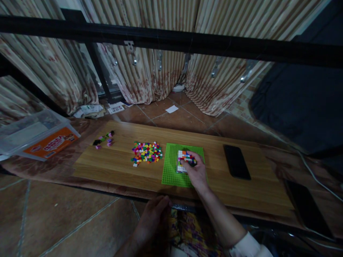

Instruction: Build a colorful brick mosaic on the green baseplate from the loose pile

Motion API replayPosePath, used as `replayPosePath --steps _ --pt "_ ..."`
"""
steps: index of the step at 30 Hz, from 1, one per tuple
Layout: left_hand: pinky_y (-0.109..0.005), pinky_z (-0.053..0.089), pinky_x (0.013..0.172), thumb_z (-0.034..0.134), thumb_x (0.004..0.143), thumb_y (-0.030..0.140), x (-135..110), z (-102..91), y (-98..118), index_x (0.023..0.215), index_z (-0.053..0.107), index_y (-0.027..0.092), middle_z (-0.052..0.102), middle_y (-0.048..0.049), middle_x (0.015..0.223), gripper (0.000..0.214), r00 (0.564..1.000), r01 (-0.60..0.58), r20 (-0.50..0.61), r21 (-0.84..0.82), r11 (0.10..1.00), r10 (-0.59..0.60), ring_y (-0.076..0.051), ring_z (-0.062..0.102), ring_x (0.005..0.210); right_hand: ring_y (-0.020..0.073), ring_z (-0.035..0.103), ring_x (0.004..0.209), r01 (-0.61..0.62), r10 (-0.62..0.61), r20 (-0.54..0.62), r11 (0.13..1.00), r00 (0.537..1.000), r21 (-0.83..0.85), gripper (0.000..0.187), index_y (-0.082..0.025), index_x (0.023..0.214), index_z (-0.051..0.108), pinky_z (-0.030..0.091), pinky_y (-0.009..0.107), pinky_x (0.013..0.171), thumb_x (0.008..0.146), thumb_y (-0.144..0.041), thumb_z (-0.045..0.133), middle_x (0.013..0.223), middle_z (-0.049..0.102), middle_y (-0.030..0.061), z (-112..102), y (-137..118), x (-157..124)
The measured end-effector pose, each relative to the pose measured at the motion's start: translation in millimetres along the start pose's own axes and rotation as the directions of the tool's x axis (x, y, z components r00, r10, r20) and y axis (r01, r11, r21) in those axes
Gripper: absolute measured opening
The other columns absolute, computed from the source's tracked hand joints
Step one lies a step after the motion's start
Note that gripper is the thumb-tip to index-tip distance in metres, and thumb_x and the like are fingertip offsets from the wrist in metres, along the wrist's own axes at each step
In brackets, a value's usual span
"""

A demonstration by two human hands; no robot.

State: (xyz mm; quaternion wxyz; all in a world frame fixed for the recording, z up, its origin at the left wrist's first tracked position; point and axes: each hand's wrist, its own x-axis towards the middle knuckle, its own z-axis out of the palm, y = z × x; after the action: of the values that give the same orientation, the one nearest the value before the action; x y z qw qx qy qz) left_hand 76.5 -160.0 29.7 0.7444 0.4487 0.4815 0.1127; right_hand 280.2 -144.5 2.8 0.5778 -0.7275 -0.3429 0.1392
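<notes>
My right hand (197, 170) rests on a green baseplate (171, 171) that lies on a low wooden table (120, 167). Its fingertips are bunched on a small block of coloured bricks (183, 159) built on the plate. What, if anything, is pinched between them is too small to see. My left hand (154, 219) lies below the table's front edge, near my lap, fingers loosely curled and holding nothing visible. A heap of loose coloured bricks (147, 152) sits just left of the plate.
A few purple, green and black bricks (104, 139) lie at the table's far left. A black phone (237, 161) lies right of the plate, another dark device (308, 208) further right. A clear plastic box (34, 134) stands left. Curtains hang behind.
</notes>
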Motion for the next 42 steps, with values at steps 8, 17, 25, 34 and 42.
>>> replayPosePath --steps 8,17,25,34,42 --pt "-0.023 0.025 0.047 0.054 0.073 0.056 -2.2 2.4 9.1 0.069 0.059 0.017 0.044 0.0048 0.054 0.040 0.996 -0.079 0.030 0.000 0.997 0.079 -0.009 0.035 0.048 0.0200 0.057 0.095 0.006 -0.006 0.016 0.999 1.000 0.032 0.039 -0.022 0.104 0.064 0.046 0.040 0.087 0.068 -0.037 0.070 0.106 0.059 0.0052 0.6 -4.6 0.5" --pt "-0.022 0.029 0.046 0.055 0.073 0.056 -0.2 22.1 32.9 0.076 0.062 0.014 0.054 0.0006 0.061 0.042 0.988 -0.155 0.002 -0.086 0.984 0.156 -0.009 0.041 0.048 0.0215 0.056 0.105 0.164 -0.165 0.048 0.986 0.985 0.009 0.022 -0.025 0.098 0.068 0.044 0.042 0.092 0.085 -0.035 0.054 0.108 0.062 0.0065 -38.8 -38.1 -36.1" --pt "-0.023 0.030 0.050 0.060 0.074 0.050 13.3 36.8 40.5 0.064 0.057 0.015 0.050 0.0023 0.053 0.036 0.972 -0.134 0.158 -0.248 0.960 0.176 -0.009 0.042 0.049 0.0198 0.058 0.100 0.239 -0.210 0.343 0.970 0.916 -0.044 0.019 -0.028 0.101 0.066 0.048 0.036 0.086 0.087 -0.027 0.054 0.102 0.063 0.0042 -51.6 -66.6 -67.9" --pt "-0.023 0.033 0.050 0.055 0.079 0.050 15.8 34.9 52.0 0.066 0.061 0.013 0.052 0.0004 0.055 0.040 0.961 -0.182 0.174 -0.198 0.963 0.217 -0.009 0.044 0.049 0.0180 0.058 0.090 0.246 -0.219 0.390 0.969 0.894 -0.021 0.015 -0.027 0.093 0.067 0.048 0.034 0.079 0.088 -0.026 0.054 0.091 0.063 0.0025 -56.1 -70.2 -55.2" --pt "-0.021 0.038 0.054 0.055 0.079 0.041 40.7 20.9 62.0 0.084 0.067 0.015 0.060 0.0003 0.068 0.029 0.883 -0.408 -0.188 0.143 0.902 0.430 -0.010 0.048 0.056 0.0196 0.056 0.092 0.316 -0.275 0.187 0.918 0.943 -0.239 0.013 -0.027 0.086 0.071 0.046 0.036 0.082 0.085 -0.030 0.058 0.092 0.062 0.0029 -47.5 -47.8 -17.3"
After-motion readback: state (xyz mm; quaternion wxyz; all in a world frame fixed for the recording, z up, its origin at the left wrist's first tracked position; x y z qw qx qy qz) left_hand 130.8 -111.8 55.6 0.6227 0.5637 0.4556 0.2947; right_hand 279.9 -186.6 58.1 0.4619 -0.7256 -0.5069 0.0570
